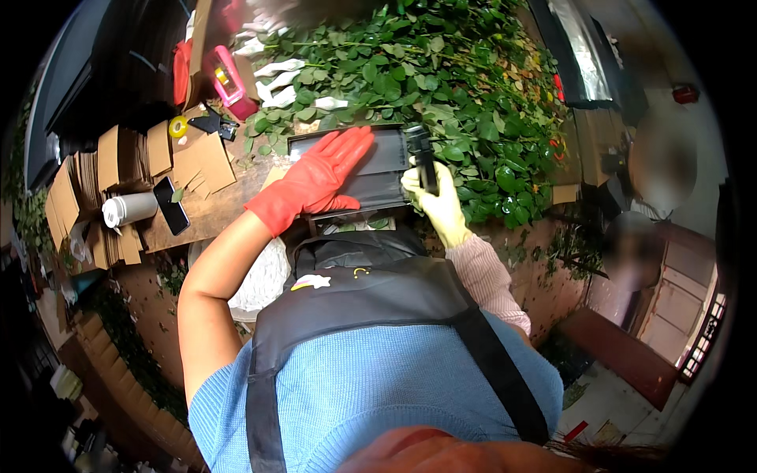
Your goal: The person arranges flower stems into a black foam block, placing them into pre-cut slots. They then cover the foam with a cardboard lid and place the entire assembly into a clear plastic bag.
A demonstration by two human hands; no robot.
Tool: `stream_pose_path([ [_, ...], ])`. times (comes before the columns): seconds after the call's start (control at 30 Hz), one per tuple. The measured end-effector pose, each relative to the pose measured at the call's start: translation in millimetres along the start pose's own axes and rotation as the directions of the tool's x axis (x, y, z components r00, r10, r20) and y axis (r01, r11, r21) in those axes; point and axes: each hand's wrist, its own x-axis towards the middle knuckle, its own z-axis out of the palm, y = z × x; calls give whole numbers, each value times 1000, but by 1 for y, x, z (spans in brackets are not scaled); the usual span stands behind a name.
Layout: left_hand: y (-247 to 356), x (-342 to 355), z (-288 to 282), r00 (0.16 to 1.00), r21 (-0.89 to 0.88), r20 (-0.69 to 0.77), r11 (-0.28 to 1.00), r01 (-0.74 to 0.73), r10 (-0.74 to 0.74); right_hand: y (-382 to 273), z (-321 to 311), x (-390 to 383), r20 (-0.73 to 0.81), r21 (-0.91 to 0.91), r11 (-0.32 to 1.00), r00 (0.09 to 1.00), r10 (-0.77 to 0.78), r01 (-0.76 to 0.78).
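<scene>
A shallow dark grey tray (382, 185) lies at the near edge of the table in front of me. My left hand (330, 167), in a red rubber glove, rests flat on it with the fingers stretched out. In a pale yellow glove, my right hand (436, 194) is wrapped round a black hand tool (423, 154) that looks like a stapler. The tool stands over the tray's right end; whether it touches the rim I cannot tell. Leafy green stems (465, 87) are heaped just beyond and to the right of the tray, with white-wrapped flower heads (279, 81) at their left.
Folded brown cardboard pieces (130, 162) stand at the left of the table. Near them are a white cup (129, 210), a phone (171, 206), a roll of yellow tape (178, 127) and a pink case (231, 83). A white bag (262, 277) hangs below the table edge. People, blurred, are at the right.
</scene>
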Motion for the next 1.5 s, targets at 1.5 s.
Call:
stream_pose_path([
  [1.5, 116, -30, 26, 736, -995, -89, 30, -92, -671, -107, 56, -54, 472, -350, 905, 880, -53, 242],
])
